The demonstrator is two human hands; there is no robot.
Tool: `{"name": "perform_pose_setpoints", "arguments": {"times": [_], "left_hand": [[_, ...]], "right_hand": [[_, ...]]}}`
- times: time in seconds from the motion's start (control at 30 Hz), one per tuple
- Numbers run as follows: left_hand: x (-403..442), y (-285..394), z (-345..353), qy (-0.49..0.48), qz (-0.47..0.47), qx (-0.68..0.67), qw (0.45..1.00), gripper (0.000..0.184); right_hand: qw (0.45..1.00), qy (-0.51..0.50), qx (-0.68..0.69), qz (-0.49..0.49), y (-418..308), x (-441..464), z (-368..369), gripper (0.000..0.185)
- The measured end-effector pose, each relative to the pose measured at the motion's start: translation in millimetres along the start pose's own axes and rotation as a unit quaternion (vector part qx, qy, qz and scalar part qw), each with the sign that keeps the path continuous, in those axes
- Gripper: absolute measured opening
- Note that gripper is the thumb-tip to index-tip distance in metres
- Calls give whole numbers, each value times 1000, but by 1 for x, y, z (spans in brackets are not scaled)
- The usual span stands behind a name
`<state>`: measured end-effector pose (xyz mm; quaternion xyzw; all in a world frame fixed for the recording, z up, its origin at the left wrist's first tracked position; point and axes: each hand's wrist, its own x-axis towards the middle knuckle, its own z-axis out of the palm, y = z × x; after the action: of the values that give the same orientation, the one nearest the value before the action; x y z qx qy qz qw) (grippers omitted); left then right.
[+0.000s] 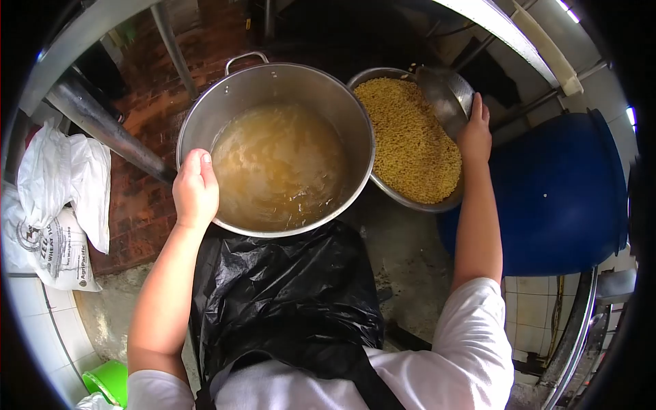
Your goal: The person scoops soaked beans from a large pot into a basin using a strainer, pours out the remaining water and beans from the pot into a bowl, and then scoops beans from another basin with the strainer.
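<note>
My left hand (195, 190) grips the near-left rim of a large steel pot (198, 130), thumb on the rim and fingers partly hidden behind the wall. Cloudy tan liquid (277, 164) fills the lower part of the pot, its surface rippled. On the right, my right hand (475, 134) is closed on the edge of a shiny metal bowl (445, 102), tilted at the far side of a wide metal basin (418, 205). Small yellow grains or split beans (410, 140) heap up in that basin, which stands against the pot's right side.
A big blue plastic barrel (547, 198) stands close at the right. White printed sacks (65, 198) lie at the left beside a metal frame leg (113, 130). A green plastic container (108, 381) is at the lower left. Brick-red tiles (147, 184) cover the floor behind.
</note>
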<state>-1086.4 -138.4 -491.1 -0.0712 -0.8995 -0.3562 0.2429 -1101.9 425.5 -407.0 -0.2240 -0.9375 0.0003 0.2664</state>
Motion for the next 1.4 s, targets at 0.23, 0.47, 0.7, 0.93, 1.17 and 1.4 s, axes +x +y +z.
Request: {"name": "perform_pose_setpoints", "arguments": {"times": [0.23,0.47,0.7,0.93,1.17,1.4], "left_hand": [[-1,0,-1,-7,-6,9,1000,15],[0,1,-1,-2,9,12,1000,16],[-1,-5,2,28,29,10,999,13],[1,2,-4,22,25,-6,999,12],[2,-1,-5,27,20,-17,999,12],[5,-2,-6,35,28,-20,999,9]], "right_hand": [[999,-26,10,31,-18,-50,45,84],[998,49,-48,2,-31,-25,10,87],[971,184,153,-14,4,-26,-24,85],[906,25,410,-101,-143,-75,-54,87],[873,-92,86,-472,-293,-87,60,76],[788,-127,-98,-595,-334,-114,144,72]]}}
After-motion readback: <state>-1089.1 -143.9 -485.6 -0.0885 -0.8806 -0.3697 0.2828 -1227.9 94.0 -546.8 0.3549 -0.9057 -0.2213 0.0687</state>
